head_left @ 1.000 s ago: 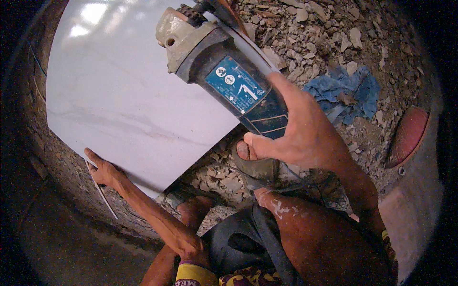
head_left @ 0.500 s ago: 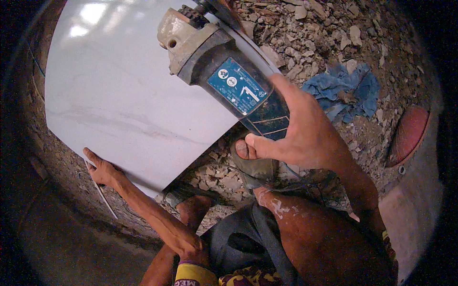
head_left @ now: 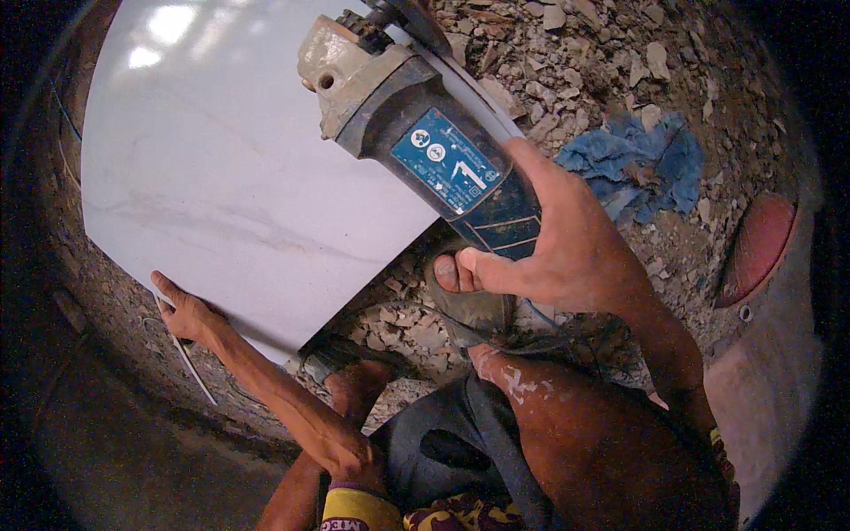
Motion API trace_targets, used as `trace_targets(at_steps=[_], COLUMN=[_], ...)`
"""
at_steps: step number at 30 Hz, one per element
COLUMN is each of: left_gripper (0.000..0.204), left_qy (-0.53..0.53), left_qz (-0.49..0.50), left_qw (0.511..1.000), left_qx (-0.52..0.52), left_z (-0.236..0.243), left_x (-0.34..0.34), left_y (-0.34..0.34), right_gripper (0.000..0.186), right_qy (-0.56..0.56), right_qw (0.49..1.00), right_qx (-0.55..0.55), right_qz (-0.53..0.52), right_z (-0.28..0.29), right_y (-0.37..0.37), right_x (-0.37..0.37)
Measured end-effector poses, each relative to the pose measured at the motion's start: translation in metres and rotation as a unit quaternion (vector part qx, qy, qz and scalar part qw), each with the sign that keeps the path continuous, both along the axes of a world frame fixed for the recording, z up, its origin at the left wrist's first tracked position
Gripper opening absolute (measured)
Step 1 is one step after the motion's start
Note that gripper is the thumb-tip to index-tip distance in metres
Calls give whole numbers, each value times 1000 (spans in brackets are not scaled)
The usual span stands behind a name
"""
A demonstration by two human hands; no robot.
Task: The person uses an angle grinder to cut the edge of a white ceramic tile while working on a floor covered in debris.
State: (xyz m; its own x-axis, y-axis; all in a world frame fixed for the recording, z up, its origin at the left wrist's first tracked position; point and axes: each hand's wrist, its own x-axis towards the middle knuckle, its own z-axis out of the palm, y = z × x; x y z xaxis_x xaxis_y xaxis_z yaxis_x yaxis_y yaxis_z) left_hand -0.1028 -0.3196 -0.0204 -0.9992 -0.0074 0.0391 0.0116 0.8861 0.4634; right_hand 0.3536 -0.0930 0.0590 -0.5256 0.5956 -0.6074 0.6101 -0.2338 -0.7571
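My right hand [head_left: 575,239] grips the blue and black body of an angle grinder [head_left: 407,142], whose pale metal head and dark disc lie over the right edge of a large white, grey-veined tile [head_left: 221,177]. My left hand [head_left: 186,314] holds the tile by its near left edge, fingers curled at the rim. A thin white strip [head_left: 197,376] sticks out below that hand. My bare toes [head_left: 452,274] in a worn sandal show just under the grinder's handle.
Broken rubble [head_left: 558,62] covers the ground to the right and beneath. A crumpled blue cloth [head_left: 633,159] lies right of the grinder, and a pinkish-red oval object [head_left: 757,252] sits farther right by a pale floor strip. A dark cord [head_left: 558,327] runs near my right leg.
The grinder in my right hand has shifted slightly to the right along the tile's edge. My left hand and the tile have moved very slightly left in view.
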Motion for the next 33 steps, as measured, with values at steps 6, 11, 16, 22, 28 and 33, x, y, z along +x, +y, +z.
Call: trace_targets(at_steps=[6,11,16,22,28,33], left_gripper=[103,99,99,98,105,108], left_qy=[-12,35,42,35,48,69], left_qz=[5,-23,-27,-19,-22,-32], left_qw=[1000,998,998,999,999,997], left_qx=[-6,44,45,34,4,-15], left_z=[-6,-19,-24,-19,-21,-21], left_x=[1,-15,-19,-14,-15,-19], left_y=[2,-13,-18,-13,-14,-17], right_gripper=[83,85,89,84,84,73], right_qy=[2,6,5,-6,-6,-20], right_qw=[1000,999,999,999,1000,999], right_qx=[30,45,42,33,11,24], right_qz=[-9,-13,6,-3,-4,-23], right_z=[-5,-8,-6,-6,-2,-2], right_y=[-6,-11,-10,-13,-10,-17], right_x=[6,9,10,13,13,15])
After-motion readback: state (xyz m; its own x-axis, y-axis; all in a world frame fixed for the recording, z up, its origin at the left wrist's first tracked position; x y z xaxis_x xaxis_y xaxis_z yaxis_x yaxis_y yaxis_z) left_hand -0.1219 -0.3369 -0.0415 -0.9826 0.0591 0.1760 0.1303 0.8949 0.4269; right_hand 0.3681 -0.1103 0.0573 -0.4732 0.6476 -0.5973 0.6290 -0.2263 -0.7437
